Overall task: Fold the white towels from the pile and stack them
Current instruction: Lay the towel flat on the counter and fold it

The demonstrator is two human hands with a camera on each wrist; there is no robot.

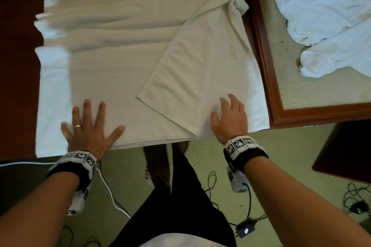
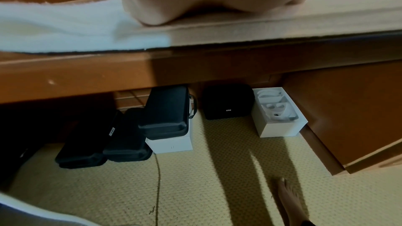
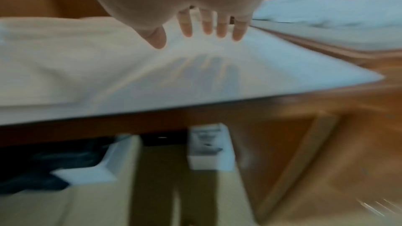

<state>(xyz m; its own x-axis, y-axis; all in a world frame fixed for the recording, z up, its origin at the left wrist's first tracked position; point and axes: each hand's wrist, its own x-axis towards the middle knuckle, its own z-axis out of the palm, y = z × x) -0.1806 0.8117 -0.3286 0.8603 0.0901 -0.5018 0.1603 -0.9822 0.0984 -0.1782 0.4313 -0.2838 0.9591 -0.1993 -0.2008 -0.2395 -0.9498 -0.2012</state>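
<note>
A large white towel (image 1: 112,62) lies spread over the dark wooden table (image 1: 18,78), its right part folded over at a slant as a flap (image 1: 202,70) with gold lettering. My left hand (image 1: 88,126) lies flat with fingers spread on the towel near its front edge. My right hand (image 1: 230,116) rests open on the flap's near right corner, fingers straight. In the right wrist view my right hand (image 3: 208,28) hovers just over the towel (image 3: 108,78), blurred. The left wrist view shows only the heel of my left hand (image 2: 195,2) on the towel (image 2: 65,28).
A pile of crumpled white towels (image 1: 329,24) sits on a lower wood-framed surface (image 1: 267,78) to the right. Under the table stand black cases (image 2: 135,135) and white boxes (image 2: 280,121). Cables (image 1: 247,202) trail over the carpet by my legs.
</note>
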